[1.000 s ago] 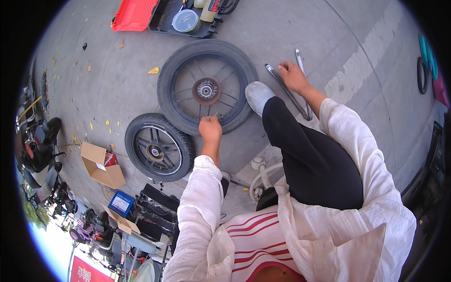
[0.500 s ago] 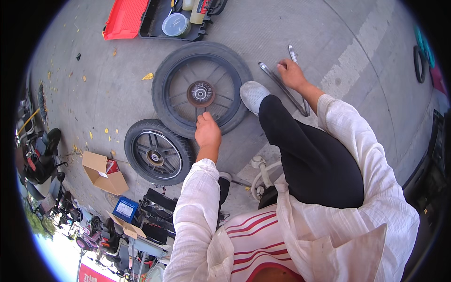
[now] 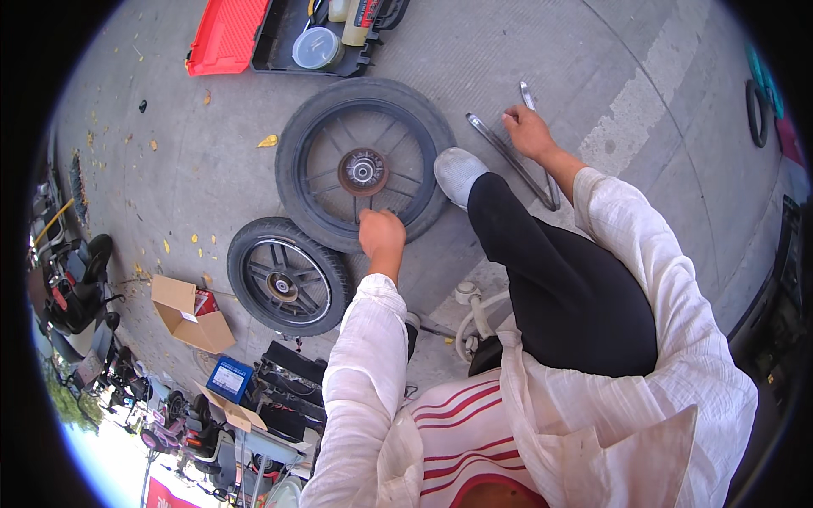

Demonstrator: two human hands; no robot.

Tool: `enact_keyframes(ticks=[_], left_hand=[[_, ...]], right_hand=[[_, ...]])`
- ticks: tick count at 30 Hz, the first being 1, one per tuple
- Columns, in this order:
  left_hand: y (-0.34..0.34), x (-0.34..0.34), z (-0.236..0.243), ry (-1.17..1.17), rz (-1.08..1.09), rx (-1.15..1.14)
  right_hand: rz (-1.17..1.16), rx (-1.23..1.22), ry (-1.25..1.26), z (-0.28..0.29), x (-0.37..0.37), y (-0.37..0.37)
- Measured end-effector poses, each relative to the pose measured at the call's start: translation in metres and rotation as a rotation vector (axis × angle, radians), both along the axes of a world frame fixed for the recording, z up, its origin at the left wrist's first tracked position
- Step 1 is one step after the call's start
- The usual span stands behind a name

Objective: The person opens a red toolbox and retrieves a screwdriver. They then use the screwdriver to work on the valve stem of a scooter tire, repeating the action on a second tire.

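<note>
A large spoked wheel with a worn grey tyre (image 3: 292,140) lies flat on the ground. My left hand (image 3: 383,235) is closed over its near rim, fingers curled; whatever they hold is hidden. Rust rings the wheel's hub (image 3: 363,172). My right hand (image 3: 528,134) hangs with curled fingers above two long metal tyre levers (image 3: 508,152), overlapping one of them. I cannot see whether anything is inside that hand. My grey shoe (image 3: 460,176) is at the tyre's right edge.
A smaller wheel (image 3: 246,300) lies against the large one. Beyond them sits an open red-and-black toolbox (image 3: 229,38) with a lidded tub (image 3: 318,48). An open carton (image 3: 190,326) and a blue box (image 3: 229,378) stand at left, near parked scooters (image 3: 80,262).
My left hand has shifted slightly right and nearer to me, its fingers curled in more tightly. My right hand and the levers look almost unchanged.
</note>
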State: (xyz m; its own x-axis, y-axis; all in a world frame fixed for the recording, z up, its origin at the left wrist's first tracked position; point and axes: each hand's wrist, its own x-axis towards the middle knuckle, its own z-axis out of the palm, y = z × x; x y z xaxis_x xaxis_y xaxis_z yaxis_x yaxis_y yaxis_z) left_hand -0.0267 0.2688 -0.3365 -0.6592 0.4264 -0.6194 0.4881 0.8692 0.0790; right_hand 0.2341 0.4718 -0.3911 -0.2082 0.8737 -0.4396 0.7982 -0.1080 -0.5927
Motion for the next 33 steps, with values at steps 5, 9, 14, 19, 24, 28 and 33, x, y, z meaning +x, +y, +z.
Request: enact_keyframes(ticks=[5, 9, 14, 19, 24, 28, 33], left_hand=[[-0.010, -0.034, -0.055, -0.300, 0.161, -0.071], [-0.020, -0.058, -0.064, -0.705, 0.958, -0.043], [-0.037, -0.041, -0.033, -0.244, 0.079, 0.276], [-0.028, -0.030, 0.009, -0.032, -0.340, 0.404], [-0.024, -0.027, 0.017, 0.010, -0.417, 0.346], [-0.024, -0.027, 0.013, 0.035, -0.466, 0.303], [-0.026, -0.023, -0.015, 0.051, -0.189, 0.318]], right_hand=[[0.023, 0.020, 0.026, 0.000, -0.011, 0.004], [0.047, 0.015, 0.045, 0.005, -0.022, 0.008], [0.050, -0.004, 0.002, 0.004, -0.023, 0.011], [0.074, -0.028, -0.013, 0.004, -0.023, 0.011], [0.074, -0.042, -0.007, 0.005, -0.027, 0.009], [0.080, -0.041, -0.025, 0.006, -0.030, 0.009], [0.114, -0.036, -0.028, 0.006, -0.032, 0.012]])
